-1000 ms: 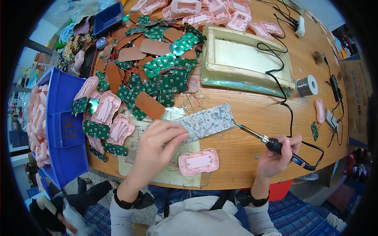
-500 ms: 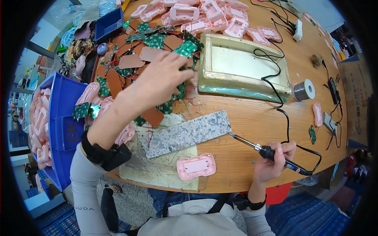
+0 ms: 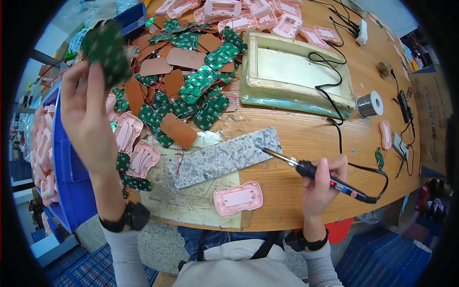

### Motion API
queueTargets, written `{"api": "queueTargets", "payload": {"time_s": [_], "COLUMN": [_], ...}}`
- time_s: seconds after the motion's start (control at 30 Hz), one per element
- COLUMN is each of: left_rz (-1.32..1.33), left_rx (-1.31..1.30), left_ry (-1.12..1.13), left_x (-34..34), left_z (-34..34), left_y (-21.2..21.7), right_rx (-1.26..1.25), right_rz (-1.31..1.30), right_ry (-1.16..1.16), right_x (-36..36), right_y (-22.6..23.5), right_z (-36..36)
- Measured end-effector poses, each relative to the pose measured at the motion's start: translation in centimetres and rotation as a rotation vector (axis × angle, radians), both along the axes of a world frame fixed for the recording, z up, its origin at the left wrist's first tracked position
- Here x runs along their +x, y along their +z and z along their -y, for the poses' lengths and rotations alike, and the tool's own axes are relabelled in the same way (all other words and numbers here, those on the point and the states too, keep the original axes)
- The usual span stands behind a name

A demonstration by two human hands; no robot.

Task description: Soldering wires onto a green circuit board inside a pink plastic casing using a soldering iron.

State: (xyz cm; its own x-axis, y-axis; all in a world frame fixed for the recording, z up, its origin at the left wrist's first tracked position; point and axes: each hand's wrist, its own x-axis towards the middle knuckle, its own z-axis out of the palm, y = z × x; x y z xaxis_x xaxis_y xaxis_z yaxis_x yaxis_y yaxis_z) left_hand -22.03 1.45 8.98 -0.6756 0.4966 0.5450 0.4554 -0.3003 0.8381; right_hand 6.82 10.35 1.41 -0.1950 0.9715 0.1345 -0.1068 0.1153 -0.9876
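My left hand is raised at the left, its fingers pinching a green circuit board, which is blurred. In my right hand is a black soldering iron. The iron's tip is over the speckled stone slab; whether it touches is unclear. A pink plastic shell lies in front of the slab, its inner side up. Beyond my left hand spreads a pile of green boards and brown boards with thin red wires. Some pink shells lie beside that pile.
A blue crate of pink shells stands at the left. A pale, shallow box sits at the back, with the iron's black cord across it. A solder spool stands right of it. More pink shells are heaped at the far edge.
My left hand has moved from the board pile to the left and up, now with a circuit board in it. My right hand has shifted the iron slightly left, its tip now over the slab.
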Motion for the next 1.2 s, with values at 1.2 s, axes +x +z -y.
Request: {"api": "queueTargets", "payload": {"time_s": [1.2], "left_rz": [0.868], "left_rx": [-0.584], "left_ry": [-0.302], "left_x": [10.7], "left_z": [10.4], "left_y": [-5.0], "right_rx": [-0.116], "right_rz": [-0.041], "right_ry": [-0.065], "right_x": [-1.7], "right_y": [-1.4], "right_z": [-0.7]}}
